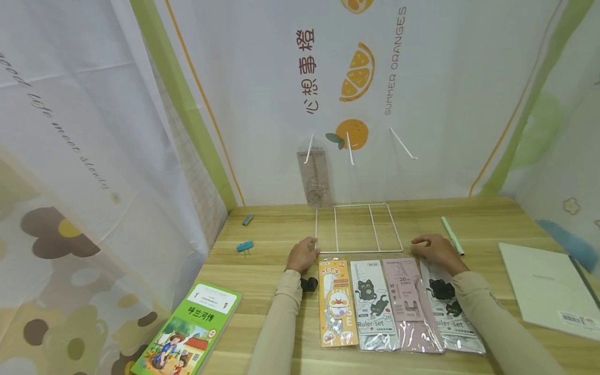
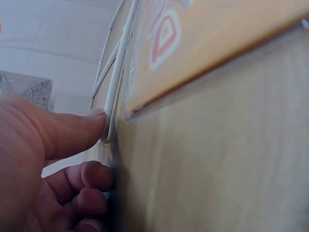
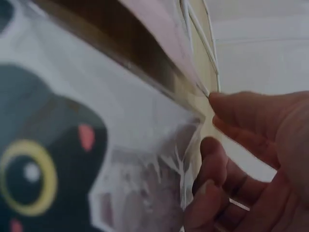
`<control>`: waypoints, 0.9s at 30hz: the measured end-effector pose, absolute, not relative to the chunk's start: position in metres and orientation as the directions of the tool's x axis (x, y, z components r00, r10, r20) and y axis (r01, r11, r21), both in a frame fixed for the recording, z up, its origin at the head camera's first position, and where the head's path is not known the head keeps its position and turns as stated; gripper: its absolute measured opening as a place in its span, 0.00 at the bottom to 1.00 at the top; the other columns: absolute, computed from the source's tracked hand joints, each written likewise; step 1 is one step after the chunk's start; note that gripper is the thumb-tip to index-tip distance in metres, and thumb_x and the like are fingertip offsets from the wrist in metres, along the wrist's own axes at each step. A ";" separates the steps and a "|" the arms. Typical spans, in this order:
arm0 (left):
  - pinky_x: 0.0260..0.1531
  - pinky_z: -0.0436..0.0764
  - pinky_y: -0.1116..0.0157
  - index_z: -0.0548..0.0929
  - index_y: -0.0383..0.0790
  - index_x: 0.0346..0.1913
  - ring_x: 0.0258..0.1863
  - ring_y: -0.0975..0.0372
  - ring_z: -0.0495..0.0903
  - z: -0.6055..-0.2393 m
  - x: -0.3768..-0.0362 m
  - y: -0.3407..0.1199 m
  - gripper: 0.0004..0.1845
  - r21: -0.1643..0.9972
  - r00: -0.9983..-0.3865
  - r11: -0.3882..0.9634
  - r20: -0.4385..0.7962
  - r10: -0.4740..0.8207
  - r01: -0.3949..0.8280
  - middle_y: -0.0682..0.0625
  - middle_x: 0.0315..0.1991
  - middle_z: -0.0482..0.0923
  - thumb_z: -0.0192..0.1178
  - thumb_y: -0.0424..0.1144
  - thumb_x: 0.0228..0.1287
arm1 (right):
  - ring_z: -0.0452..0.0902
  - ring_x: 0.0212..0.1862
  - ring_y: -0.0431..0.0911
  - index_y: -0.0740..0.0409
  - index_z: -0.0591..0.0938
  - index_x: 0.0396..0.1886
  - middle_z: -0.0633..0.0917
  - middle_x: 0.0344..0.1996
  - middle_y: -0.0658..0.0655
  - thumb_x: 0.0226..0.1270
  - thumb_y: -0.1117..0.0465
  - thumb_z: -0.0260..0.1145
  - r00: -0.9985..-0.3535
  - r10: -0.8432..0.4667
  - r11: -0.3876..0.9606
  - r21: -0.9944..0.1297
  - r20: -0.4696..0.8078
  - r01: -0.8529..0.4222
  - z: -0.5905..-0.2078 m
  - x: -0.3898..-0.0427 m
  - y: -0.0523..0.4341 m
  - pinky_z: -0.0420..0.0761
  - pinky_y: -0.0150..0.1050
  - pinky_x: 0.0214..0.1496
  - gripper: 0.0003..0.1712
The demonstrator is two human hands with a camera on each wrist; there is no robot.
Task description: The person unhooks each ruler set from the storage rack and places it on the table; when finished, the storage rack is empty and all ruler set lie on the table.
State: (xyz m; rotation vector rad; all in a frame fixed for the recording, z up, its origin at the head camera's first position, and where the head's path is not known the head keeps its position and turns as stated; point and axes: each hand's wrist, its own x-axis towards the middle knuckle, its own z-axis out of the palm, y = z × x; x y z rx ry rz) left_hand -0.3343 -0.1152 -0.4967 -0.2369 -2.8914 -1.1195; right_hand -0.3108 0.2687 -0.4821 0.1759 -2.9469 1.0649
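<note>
My left hand (image 1: 303, 255) holds the near left corner of a white wire rack (image 1: 361, 252), its thumb on the wire in the left wrist view. My right hand (image 1: 438, 252) pinches the top right corner of a pink ruler-set package (image 1: 408, 297). Beside that package lie a yellow duck package (image 1: 337, 302), a white cat ruler-set package (image 1: 373, 297) and a second cat ruler-set package (image 1: 457, 325), partly under my right wrist. A clear ruler-set package (image 1: 315, 179) hangs from the left one of three white hooks (image 1: 350, 148).
A green book (image 1: 189, 330) lies at the front left. Two blue-grey clips, the nearer one brighter (image 1: 245, 246), sit at the back left. To the right are a pale green pen-like stick (image 1: 452, 235) and a white notebook (image 1: 544, 286). A printed curtain (image 1: 262, 104) hangs behind the table.
</note>
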 end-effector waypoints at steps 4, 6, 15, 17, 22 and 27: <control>0.59 0.77 0.43 0.80 0.35 0.60 0.59 0.40 0.79 -0.497 -0.333 -0.115 0.19 0.678 -0.989 0.722 0.072 0.126 0.142 0.33 0.59 0.80 0.61 0.37 0.70 | 0.82 0.45 0.61 0.68 0.83 0.56 0.84 0.48 0.74 0.70 0.51 0.67 -0.991 -0.128 0.771 -0.624 0.038 -0.124 -0.486 -0.316 0.265 0.81 0.50 0.41 0.26; 0.59 0.77 0.43 0.80 0.35 0.61 0.58 0.40 0.79 -0.497 -0.333 -0.115 0.19 0.680 -0.989 0.720 0.069 0.128 0.140 0.33 0.58 0.80 0.61 0.37 0.71 | 0.82 0.47 0.62 0.67 0.83 0.57 0.84 0.49 0.74 0.70 0.50 0.67 -0.991 -0.131 0.778 -0.615 0.040 -0.128 -0.487 -0.318 0.262 0.81 0.52 0.42 0.27; 0.59 0.77 0.44 0.80 0.34 0.61 0.59 0.40 0.79 -0.495 -0.334 -0.115 0.19 0.669 -0.989 0.729 0.073 0.131 0.146 0.33 0.58 0.80 0.61 0.37 0.71 | 0.81 0.52 0.67 0.66 0.82 0.60 0.83 0.53 0.75 0.70 0.52 0.67 -0.985 -0.170 0.748 -0.645 0.043 -0.157 -0.490 -0.325 0.253 0.81 0.60 0.50 0.26; 0.59 0.77 0.44 0.80 0.34 0.61 0.59 0.40 0.79 -0.496 -0.334 -0.114 0.19 0.666 -0.988 0.731 0.077 0.133 0.150 0.33 0.58 0.80 0.61 0.37 0.71 | 0.80 0.54 0.68 0.65 0.81 0.61 0.82 0.54 0.76 0.70 0.52 0.67 -0.985 -0.172 0.748 -0.648 0.019 -0.143 -0.490 -0.324 0.252 0.80 0.61 0.51 0.27; 0.58 0.78 0.44 0.80 0.34 0.60 0.57 0.40 0.80 -0.496 -0.335 -0.114 0.19 0.676 -0.987 0.721 0.078 0.139 0.155 0.32 0.57 0.81 0.61 0.37 0.71 | 0.80 0.55 0.67 0.62 0.80 0.63 0.80 0.57 0.75 0.70 0.50 0.67 -0.989 -0.145 0.767 -0.634 -0.016 -0.102 -0.491 -0.324 0.251 0.79 0.60 0.51 0.28; 0.57 0.78 0.44 0.80 0.35 0.61 0.55 0.41 0.81 -0.496 -0.338 -0.121 0.19 0.698 -0.985 0.698 0.071 0.157 0.161 0.34 0.57 0.81 0.61 0.38 0.72 | 0.82 0.48 0.58 0.60 0.81 0.63 0.80 0.58 0.74 0.69 0.50 0.68 -0.991 -0.134 0.768 -0.633 -0.016 -0.093 -0.492 -0.325 0.248 0.79 0.50 0.44 0.28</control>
